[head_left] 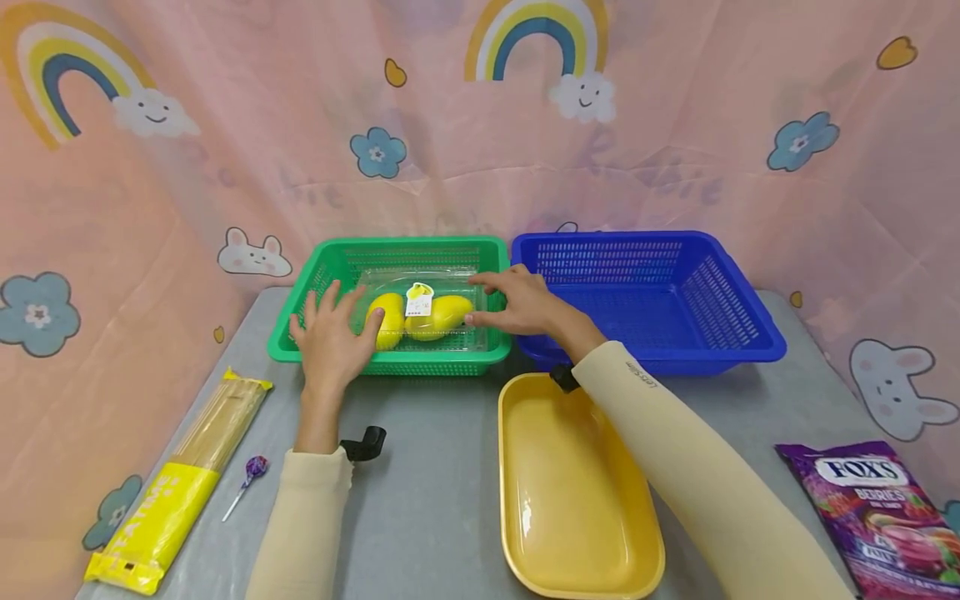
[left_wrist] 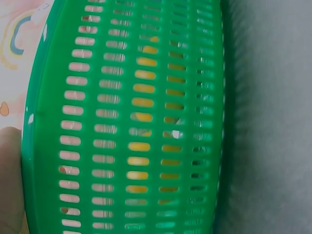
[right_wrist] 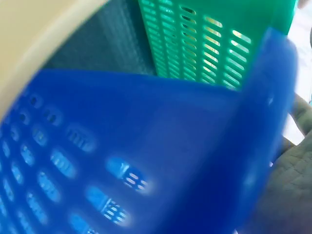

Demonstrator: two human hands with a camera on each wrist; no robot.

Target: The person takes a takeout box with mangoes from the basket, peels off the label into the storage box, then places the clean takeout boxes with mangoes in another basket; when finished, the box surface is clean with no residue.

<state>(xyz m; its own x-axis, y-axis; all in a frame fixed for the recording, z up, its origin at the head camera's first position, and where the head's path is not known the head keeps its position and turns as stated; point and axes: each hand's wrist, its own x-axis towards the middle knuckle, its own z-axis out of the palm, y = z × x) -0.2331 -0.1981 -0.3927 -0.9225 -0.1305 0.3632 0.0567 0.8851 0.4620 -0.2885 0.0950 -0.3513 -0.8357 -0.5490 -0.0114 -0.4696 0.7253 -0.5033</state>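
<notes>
A clear plastic box (head_left: 367, 279) with two yellow mangoes (head_left: 441, 318) and a white label (head_left: 419, 300) lies inside the green basket (head_left: 412, 357). My left hand (head_left: 332, 342) is over the basket's left side, fingers spread, its thumb beside the left mango (head_left: 387, 323). From the right, my right hand (head_left: 521, 304) reaches across the basket's edge, thumb and fingers apart around the box's right end. Mango yellow shows through the basket's slotted wall (left_wrist: 44, 122) in the left wrist view. The right wrist view has part of my palm (right_wrist: 287, 190) behind a blue rim.
A blue basket (head_left: 645, 362) adjoins the green one on the right. In front, a yellow tray (head_left: 577, 500) sits beneath my right forearm. Pasta (head_left: 183, 483) and a lollipop (head_left: 256, 467) lie at left, a purple candy bag (head_left: 873, 517) at right. A printed curtain (head_left: 442, 200) hangs behind.
</notes>
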